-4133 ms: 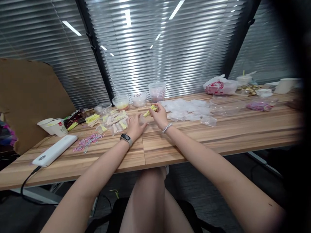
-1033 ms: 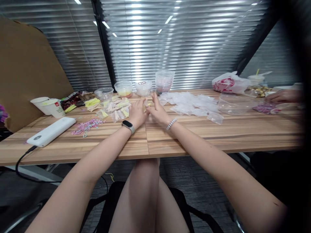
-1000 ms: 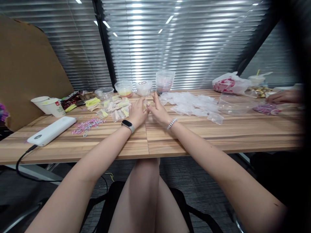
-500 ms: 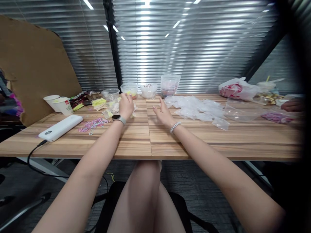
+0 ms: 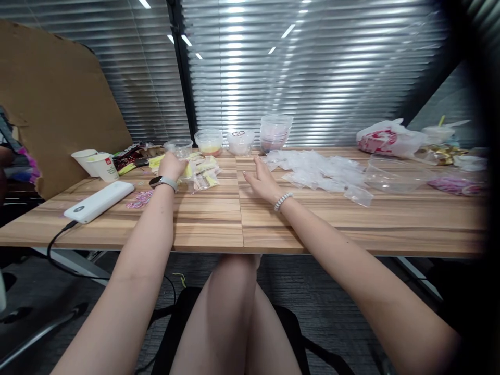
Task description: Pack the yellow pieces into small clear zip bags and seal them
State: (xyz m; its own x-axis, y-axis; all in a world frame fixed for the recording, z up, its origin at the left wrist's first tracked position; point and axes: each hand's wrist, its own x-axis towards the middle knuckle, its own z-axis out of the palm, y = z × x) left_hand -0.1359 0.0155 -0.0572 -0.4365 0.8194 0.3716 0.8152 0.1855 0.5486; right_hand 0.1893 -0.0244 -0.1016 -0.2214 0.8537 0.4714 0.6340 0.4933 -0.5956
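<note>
My left hand (image 5: 172, 167) reaches over the left part of the table, between a yellow stack (image 5: 156, 161) and small clear bags with yellow and pale pieces (image 5: 205, 172). Its fingers are mostly hidden behind the hand, so what they touch cannot be made out. My right hand (image 5: 261, 181) rests at the middle of the table with thumb and fingers apart, holding nothing. Right of it spreads a pile of clear plastic bags (image 5: 318, 171). Pink and purple small pieces (image 5: 139, 199) lie left of my left forearm.
A white power bank (image 5: 99, 202) with a cable and paper cups (image 5: 106, 166) stand at the left. Clear tubs (image 5: 209, 141), stacked cups (image 5: 275, 133) and scissors (image 5: 238, 134) are along the back. A clear bowl (image 5: 394, 177) and a white-red bag (image 5: 386, 139) are right.
My left hand has moved left, from above the small filled bags to beside the yellow stack. My right hand has barely moved. The other person's hand at the right edge is out of view.
</note>
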